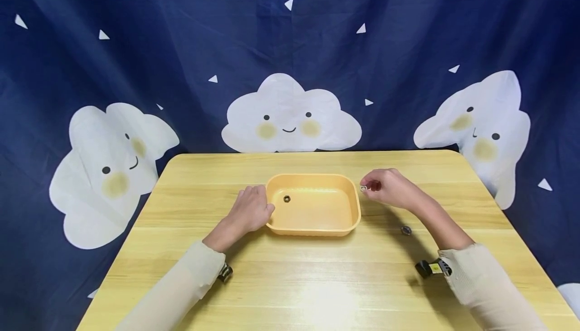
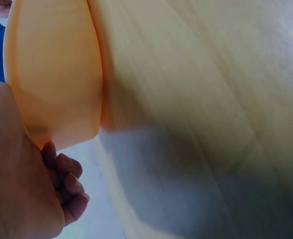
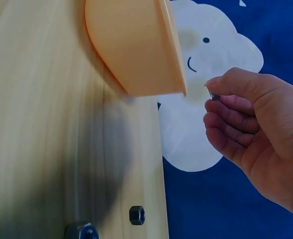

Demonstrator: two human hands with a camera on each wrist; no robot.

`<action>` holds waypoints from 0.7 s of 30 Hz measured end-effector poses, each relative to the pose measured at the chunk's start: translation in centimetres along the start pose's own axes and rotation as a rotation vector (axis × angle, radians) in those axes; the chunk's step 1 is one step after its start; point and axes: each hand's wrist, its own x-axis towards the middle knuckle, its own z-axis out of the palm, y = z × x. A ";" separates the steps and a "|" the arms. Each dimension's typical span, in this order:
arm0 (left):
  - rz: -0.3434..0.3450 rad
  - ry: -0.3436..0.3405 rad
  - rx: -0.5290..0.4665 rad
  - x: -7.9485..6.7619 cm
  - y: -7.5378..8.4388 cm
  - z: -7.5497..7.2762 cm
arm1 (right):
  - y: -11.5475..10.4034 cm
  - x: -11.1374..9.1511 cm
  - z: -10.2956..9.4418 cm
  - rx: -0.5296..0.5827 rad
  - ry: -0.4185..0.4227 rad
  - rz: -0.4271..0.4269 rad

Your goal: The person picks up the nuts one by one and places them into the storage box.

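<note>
The nut (image 1: 363, 188) is pinched in my right hand (image 1: 390, 188), just right of the tray (image 1: 317, 215); its facing I cannot tell; the tray's long axis runs left-right along the tabletop (image 1: 299, 265); my left hand (image 1: 251, 208) grips its left end.

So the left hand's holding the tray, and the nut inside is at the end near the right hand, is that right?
Not quite: the nut inside is at the other end of the tray, near the left hand, as the head view shows. That hand does hold it.
</note>
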 end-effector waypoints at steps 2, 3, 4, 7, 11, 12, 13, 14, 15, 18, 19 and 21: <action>0.001 0.003 -0.002 0.0 0.0 0.0 | -0.2 0.2 0.0 0.001 0.006 -0.011; 0.002 0.004 -0.002 0.0 0.0 0.0 | -0.3 0.3 0.1 -0.001 0.010 -0.017; 0.003 0.005 -0.002 0.0 0.0 -0.1 | -0.4 0.4 0.1 -0.002 0.014 -0.023; 0.003 0.003 0.000 -0.1 0.0 -0.1 | -0.7 0.8 0.2 0.001 0.016 -0.032; 0.001 0.000 0.000 -0.1 0.0 -0.1 | -1.0 1.2 0.4 0.012 0.010 -0.043; 0.001 -0.002 0.003 -0.1 0.0 -0.1 | -1.1 1.3 0.5 0.015 0.009 -0.043; 0.001 -0.003 0.002 -0.1 0.0 -0.1 | -1.2 1.4 0.6 0.017 0.009 -0.044; 0.001 -0.004 0.001 -0.1 0.0 0.0 | -1.3 1.4 0.6 0.019 0.010 -0.046; 0.001 -0.005 0.001 -0.1 0.0 0.0 | -1.5 1.5 0.6 0.022 0.012 -0.047; 0.002 -0.007 -0.001 -0.1 0.0 -0.1 | -1.7 1.7 0.7 0.033 0.013 -0.050; 0.003 -0.007 -0.002 -0.1 0.0 -0.1 | -1.8 1.8 0.8 0.036 0.012 -0.049; 0.004 -0.008 0.001 -0.1 0.0 0.0 | -1.9 2.0 0.8 0.039 0.009 -0.045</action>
